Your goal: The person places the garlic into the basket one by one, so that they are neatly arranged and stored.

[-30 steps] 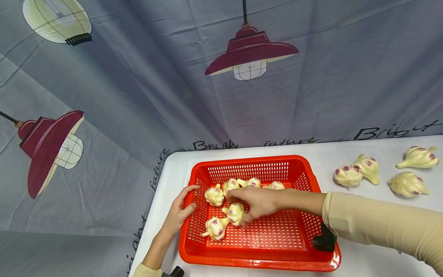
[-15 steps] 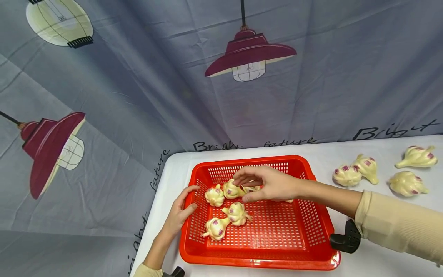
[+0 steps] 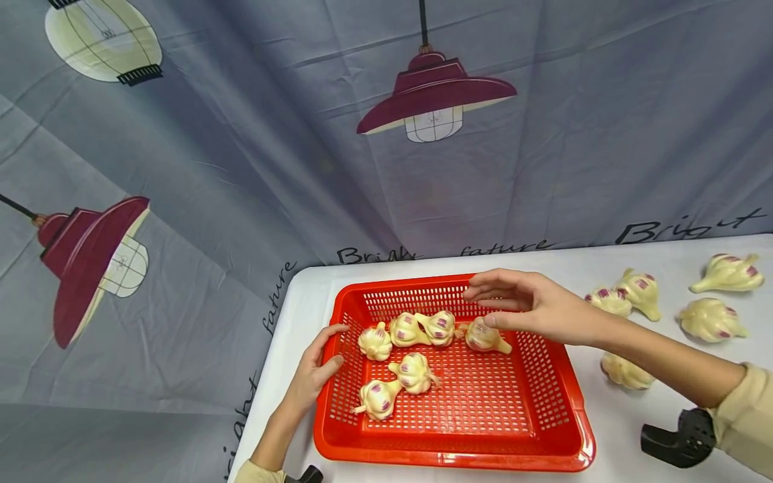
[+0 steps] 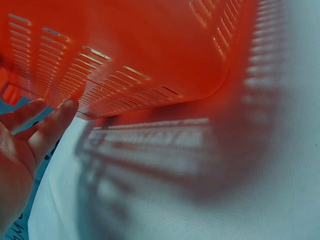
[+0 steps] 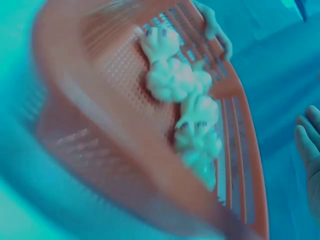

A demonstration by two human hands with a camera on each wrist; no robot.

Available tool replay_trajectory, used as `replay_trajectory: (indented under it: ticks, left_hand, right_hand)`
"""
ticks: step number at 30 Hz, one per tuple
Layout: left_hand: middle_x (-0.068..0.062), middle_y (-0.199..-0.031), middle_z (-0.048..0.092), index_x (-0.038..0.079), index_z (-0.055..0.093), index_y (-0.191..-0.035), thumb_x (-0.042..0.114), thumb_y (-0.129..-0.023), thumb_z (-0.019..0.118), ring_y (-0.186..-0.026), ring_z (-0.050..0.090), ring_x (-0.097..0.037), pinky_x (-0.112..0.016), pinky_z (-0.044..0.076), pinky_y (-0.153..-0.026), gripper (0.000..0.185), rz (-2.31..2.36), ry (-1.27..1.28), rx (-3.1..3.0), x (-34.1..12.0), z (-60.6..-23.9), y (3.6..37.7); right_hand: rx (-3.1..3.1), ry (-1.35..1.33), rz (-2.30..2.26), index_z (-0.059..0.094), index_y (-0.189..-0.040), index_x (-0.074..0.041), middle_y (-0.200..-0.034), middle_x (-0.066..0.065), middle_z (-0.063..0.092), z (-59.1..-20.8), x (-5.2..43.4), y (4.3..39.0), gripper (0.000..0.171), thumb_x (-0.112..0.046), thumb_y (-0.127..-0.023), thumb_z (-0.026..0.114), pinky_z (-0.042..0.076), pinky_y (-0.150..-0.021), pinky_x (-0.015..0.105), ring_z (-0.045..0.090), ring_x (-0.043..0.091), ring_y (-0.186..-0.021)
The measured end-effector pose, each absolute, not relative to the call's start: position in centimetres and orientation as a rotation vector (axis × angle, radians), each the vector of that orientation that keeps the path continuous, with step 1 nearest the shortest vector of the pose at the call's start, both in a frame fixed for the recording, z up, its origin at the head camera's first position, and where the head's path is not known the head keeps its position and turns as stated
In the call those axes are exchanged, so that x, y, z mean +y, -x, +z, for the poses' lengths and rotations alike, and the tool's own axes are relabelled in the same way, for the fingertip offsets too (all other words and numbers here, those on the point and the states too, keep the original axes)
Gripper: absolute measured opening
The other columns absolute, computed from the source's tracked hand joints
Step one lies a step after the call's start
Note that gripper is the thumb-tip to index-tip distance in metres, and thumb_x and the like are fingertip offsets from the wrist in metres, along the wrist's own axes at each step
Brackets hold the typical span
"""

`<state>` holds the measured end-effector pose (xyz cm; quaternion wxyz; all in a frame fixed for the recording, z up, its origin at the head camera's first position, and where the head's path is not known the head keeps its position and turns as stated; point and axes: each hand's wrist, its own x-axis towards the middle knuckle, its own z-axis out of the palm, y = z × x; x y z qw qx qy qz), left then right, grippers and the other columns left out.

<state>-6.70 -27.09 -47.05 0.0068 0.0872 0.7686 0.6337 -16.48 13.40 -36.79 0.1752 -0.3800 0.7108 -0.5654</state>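
Observation:
A red slotted plastic basket [image 3: 483, 460] stands on the white table. Several garlic bulbs lie in it: a row near the back wall, including one garlic bulb [image 3: 485, 335] at the right end, and a touching pair further forward, one being this garlic bulb [image 3: 378, 399]. My left hand [image 3: 311, 376] rests its fingers and thumb along the left rim; in the left wrist view its fingers [image 4: 55, 120] lie against the outer wall. My right hand [image 3: 531, 305] hovers over the basket's back right part, fingers extended, holding nothing. It partly overlaps the right-end bulb's view.
Right of the basket, two garlic bulbs [image 3: 640, 294] touch each other. Another pair, with one garlic bulb [image 3: 712, 320] in front, lies further right. One garlic bulb [image 3: 627, 372] is partly covered by my right forearm. A grey printed curtain [image 3: 314, 168] hangs behind the table.
My right hand has let go of the garlic bulb at the basket's left middle, lifted and moved right and back. The left hand stays at the rim.

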Motion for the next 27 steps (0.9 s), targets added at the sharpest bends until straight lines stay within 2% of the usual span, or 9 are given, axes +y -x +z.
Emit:
replay_trajectory:
  ticks: [6,14,16,21,27]
  left_hand:
    - [-0.027,-0.138,0.047,0.004,0.048,-0.142,-0.003,-0.093,0.051,-0.107,0.058,-0.037,-0.037,0.059,-0.079,0.049,1.982,-0.272,2.402,-27.0,-47.3,6.7]
    - [-0.028,-0.138,0.046,0.005,0.048,-0.142,-0.004,-0.094,0.052,-0.108,0.057,-0.040,-0.037,0.059,-0.081,0.049,1.981,-0.282,2.400,-27.3,-47.4,6.8]
    - [-0.027,-0.139,0.046,0.004,0.047,-0.142,-0.004,-0.093,0.050,-0.108,0.057,-0.042,-0.038,0.059,-0.080,0.050,1.974,-0.278,2.400,-27.3,-47.2,6.9]
    - [-0.028,-0.140,0.045,0.000,0.045,-0.143,-0.005,-0.093,0.049,-0.109,0.057,-0.045,-0.038,0.059,-0.080,0.051,1.967,-0.275,2.397,-27.2,-47.2,7.0]
    - [-0.027,-0.140,0.046,0.004,0.047,-0.142,-0.004,-0.093,0.050,-0.108,0.057,-0.044,-0.038,0.059,-0.080,0.050,1.971,-0.266,2.408,-27.1,-47.3,6.8]
  right_hand:
    - [2.103,1.000,-1.656,0.050,-0.142,-0.003,-0.132,0.011,0.062,-37.3,17.7,15.3,0.048,0.003,-0.096,0.064,0.054,-0.091,0.026,0.061,0.011,-0.120]
    - [2.181,0.890,-1.696,0.044,-0.145,0.000,-0.135,0.002,0.062,-38.6,21.7,14.4,0.052,0.008,-0.096,0.059,0.054,-0.089,0.025,0.060,0.010,-0.122]
    - [2.254,0.836,-1.675,0.046,-0.144,-0.003,-0.134,0.001,0.062,-38.8,22.5,14.2,0.052,0.007,-0.096,0.060,0.054,-0.088,0.024,0.060,0.007,-0.121]
    - [2.361,0.728,-1.677,0.047,-0.142,-0.003,-0.132,0.000,0.064,-40.1,24.3,13.4,0.054,0.010,-0.092,0.064,0.055,-0.084,0.023,0.061,0.005,-0.118]
    - [2.404,0.763,-1.730,0.045,-0.144,0.003,-0.135,-0.003,0.062,-42.8,27.1,12.5,0.065,0.022,-0.085,0.064,0.052,-0.086,0.018,0.059,0.002,-0.121]
